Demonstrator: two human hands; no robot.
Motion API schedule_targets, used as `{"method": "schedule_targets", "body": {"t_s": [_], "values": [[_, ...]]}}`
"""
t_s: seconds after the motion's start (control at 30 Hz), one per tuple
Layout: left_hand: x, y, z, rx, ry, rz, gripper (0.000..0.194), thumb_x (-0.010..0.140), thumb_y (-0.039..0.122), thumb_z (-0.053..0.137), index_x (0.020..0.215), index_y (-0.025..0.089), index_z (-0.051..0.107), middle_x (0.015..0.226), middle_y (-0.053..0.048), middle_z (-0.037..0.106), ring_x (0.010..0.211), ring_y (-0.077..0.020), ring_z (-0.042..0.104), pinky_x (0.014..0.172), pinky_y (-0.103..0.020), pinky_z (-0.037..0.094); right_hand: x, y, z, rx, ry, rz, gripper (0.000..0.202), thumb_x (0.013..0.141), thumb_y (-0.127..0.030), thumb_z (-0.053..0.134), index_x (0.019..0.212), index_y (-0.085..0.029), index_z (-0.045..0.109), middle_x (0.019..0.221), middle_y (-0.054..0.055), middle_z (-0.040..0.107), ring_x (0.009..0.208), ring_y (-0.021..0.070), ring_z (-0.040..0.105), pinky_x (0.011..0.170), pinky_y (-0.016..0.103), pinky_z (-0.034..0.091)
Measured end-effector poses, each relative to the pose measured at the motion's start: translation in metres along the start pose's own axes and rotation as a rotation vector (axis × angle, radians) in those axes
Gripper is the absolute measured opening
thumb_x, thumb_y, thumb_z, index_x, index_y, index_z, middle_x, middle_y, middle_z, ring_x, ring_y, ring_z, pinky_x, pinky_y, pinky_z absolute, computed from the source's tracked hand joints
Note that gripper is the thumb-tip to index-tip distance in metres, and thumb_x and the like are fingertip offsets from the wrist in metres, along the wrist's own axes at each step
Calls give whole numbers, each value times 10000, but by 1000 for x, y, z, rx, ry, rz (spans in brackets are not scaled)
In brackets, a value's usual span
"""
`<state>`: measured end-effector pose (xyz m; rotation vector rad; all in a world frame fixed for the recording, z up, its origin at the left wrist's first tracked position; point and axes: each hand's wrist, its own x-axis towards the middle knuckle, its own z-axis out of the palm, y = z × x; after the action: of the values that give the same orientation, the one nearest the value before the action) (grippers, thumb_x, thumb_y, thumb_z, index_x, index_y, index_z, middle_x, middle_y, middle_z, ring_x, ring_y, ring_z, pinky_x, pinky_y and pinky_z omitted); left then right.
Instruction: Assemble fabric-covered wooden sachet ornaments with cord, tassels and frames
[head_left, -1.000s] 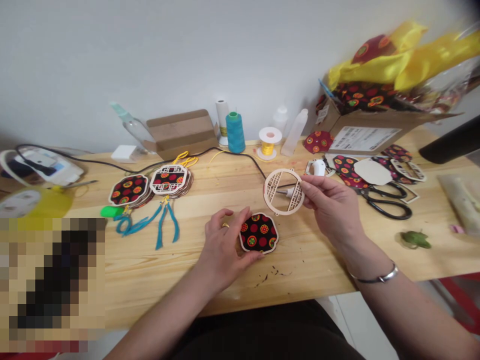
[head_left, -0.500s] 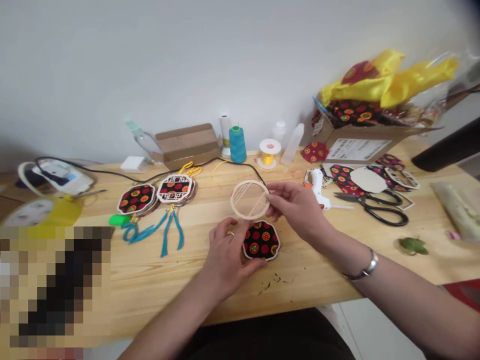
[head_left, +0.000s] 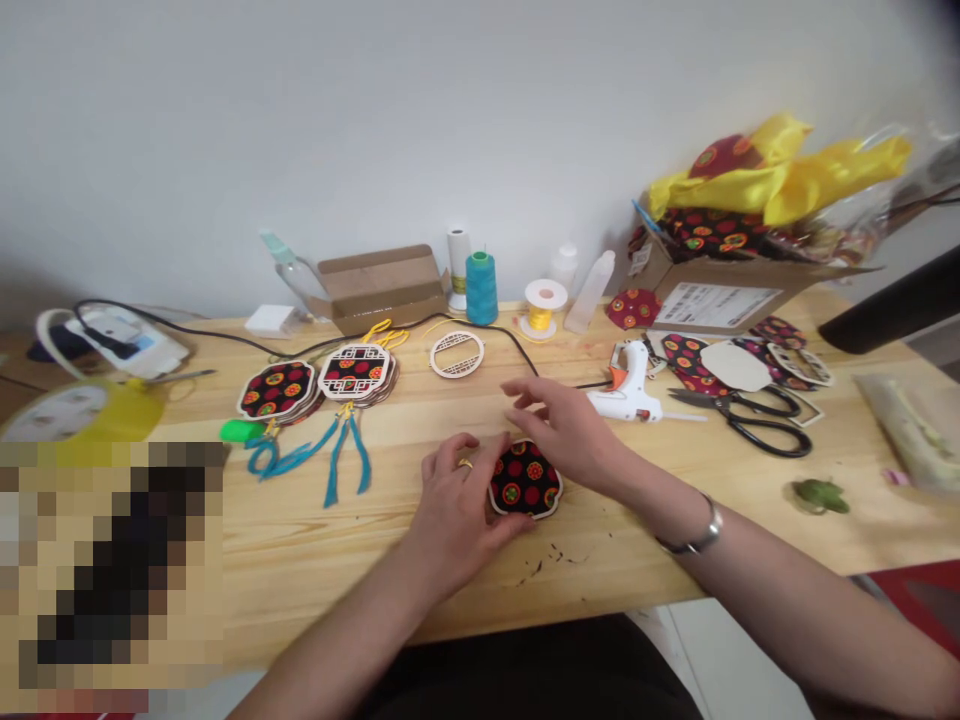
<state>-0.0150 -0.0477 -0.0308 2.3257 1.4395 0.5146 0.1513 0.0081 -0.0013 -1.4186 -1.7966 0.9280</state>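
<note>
My left hand (head_left: 465, 505) grips the left edge of a fabric-covered panel (head_left: 528, 478), thumb along its near side and fingers at the far side. The panel has a pale wooden rim and black cloth with red and orange flowers. My right hand (head_left: 559, 425) hovers by the panel's upper right corner, fingers apart and holding nothing. Beyond the hands, a round wooden lattice frame (head_left: 457, 354) lies flat on the table. A white hot glue gun (head_left: 632, 385) rests to the right of my right hand.
Stacked panels with teal tassels (head_left: 349, 450) lie at left. Black scissors (head_left: 757, 412) and fabric pieces are at right, before a cardboard box (head_left: 720, 295) stuffed with cloth. Teal thread (head_left: 481, 288), a yellow-wire spool (head_left: 541, 308) and bottles line the wall. A black cord crosses the back.
My right hand has let go of the round lattice frame, which now lies farther back and left on the table. The hand has drawn back over the panel. My left hand keeps its grip.
</note>
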Motion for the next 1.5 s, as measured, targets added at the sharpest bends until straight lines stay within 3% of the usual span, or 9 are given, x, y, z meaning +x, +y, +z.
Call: {"method": "schedule_targets", "body": {"t_s": [0.13,0.33,0.47,0.7,0.93,1.13,1.27,1.5], "values": [[-1,-2,2,15,17,19,784,663,455,722,1325,175,410,1116,-127,603,1143,-320,399,929,-478,319,-43,17,-20,-135,-124,-263,458,807,-202,610,1254,-228,515,1194,88,594,1173,249,465,981,483,421],[-2,-5,3,62,15,39,810,672,492,710,1337,153,396,1089,-141,611,1154,-319,393,928,-473,319,-59,35,-22,-201,-220,-303,597,819,-258,621,1368,-263,384,1344,57,493,1310,271,295,1054,516,337],[-1,-5,3,77,18,44,811,668,509,706,1327,139,409,1091,-149,602,1139,-321,405,918,-471,326,-55,34,-22,-233,-253,-353,578,834,-282,603,1367,-267,380,1317,55,521,1288,266,326,1071,525,301],[-1,-5,3,72,21,51,806,667,506,710,1331,171,400,1099,-135,596,1145,-312,409,930,-457,324,-58,36,-24,-209,-251,-326,644,797,-332,642,1374,-282,360,1259,77,542,1273,263,341,1013,481,390],[-1,-7,5,81,28,62,806,671,532,694,1337,189,396,1116,-132,596,1140,-315,412,927,-461,318,-57,38,-26,-265,-281,-351,703,792,-341,647,1409,-296,311,1270,82,536,1270,282,346,1002,496,397],[-1,-2,-1,165,49,97,749,701,542,659,1295,134,453,1143,-165,582,1114,-322,426,924,-482,302,-57,37,-27,-354,-274,-392,665,809,-358,623,1399,-250,337,1284,92,532,1231,273,394,1010,478,391],[-1,0,-1,151,35,86,717,716,507,659,1317,191,430,1186,-140,573,1133,-313,417,941,-477,278,-57,35,-28,-355,-266,-393,663,795,-368,638,1384,-243,362,1264,106,541,1203,268,425,996,471,409],[-2,-3,1,91,27,77,754,708,532,658,1334,203,396,1229,-133,563,1170,-310,393,958,-472,261,-63,31,-28,-284,-281,-353,634,819,-351,613,1386,-254,345,1287,112,513,1249,277,372,1007,495,392]]}}
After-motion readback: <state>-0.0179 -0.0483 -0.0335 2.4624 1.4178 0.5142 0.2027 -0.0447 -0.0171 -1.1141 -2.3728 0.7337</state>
